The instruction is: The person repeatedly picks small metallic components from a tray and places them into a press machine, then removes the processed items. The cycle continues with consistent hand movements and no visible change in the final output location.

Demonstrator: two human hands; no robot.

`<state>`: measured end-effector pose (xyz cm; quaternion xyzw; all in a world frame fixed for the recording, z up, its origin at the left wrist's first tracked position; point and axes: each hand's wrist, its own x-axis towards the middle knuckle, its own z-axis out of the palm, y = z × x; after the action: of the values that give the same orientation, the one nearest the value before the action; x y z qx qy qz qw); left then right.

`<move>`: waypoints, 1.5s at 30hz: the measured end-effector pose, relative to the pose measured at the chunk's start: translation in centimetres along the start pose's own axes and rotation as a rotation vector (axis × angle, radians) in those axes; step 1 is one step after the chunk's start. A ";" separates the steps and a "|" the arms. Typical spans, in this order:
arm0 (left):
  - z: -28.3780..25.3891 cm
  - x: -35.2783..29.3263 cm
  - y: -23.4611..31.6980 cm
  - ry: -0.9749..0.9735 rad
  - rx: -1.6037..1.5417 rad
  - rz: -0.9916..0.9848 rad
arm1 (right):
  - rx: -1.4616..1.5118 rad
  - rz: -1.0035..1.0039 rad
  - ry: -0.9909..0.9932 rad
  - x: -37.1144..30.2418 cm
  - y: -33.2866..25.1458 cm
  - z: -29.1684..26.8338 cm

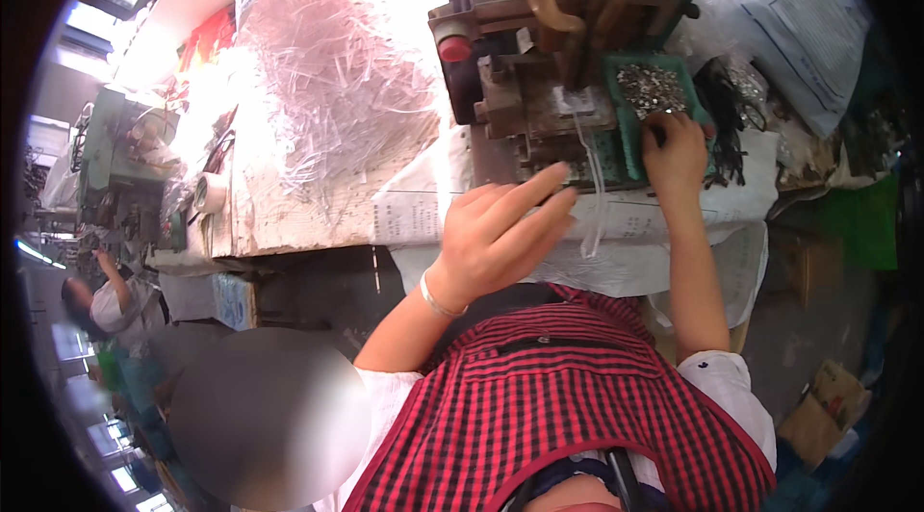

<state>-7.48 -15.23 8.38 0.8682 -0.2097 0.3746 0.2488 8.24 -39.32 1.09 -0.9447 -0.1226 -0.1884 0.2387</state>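
Observation:
My left hand hovers in front of the machine, its fingers stretched out and apart with nothing seen between them. Just beyond its fingertips a clear plastic strip hangs from the machine's work plate down over the table edge. My right hand reaches into a green tray of small shiny metal pieces. Its fingers are curled together among the pieces, and whatever they pinch is too small to make out.
A press-like machine with a red button stands ahead. A large heap of clear plastic strips covers the table's left. Black straps and a white plastic sack lie to the right. Another person works at far left.

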 end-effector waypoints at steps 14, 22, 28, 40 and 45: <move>0.0 -7.7 -15.8 -0.513 0.541 -0.687 | 0.216 0.049 -0.056 -1.3 1.5 -2.0; -3.0 -2.9 -16.0 -0.103 0.549 -0.361 | 0.049 0.046 -0.024 -0.6 -0.6 -1.5; -5.8 -3.4 -17.9 0.365 -0.545 -0.908 | 0.282 -0.152 0.265 -0.5 1.6 -1.4; -0.5 -4.0 -13.5 0.286 -0.545 -1.029 | 0.808 -0.156 0.074 2.1 -8.5 -5.0; -0.1 -1.5 -9.1 0.601 -0.548 -0.866 | 1.079 0.002 0.149 2.1 -11.1 -1.8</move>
<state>-3.50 -7.72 4.84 0.6347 0.1542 0.4003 0.6427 6.01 -30.42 7.91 -0.6722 -0.1839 -0.1648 0.6980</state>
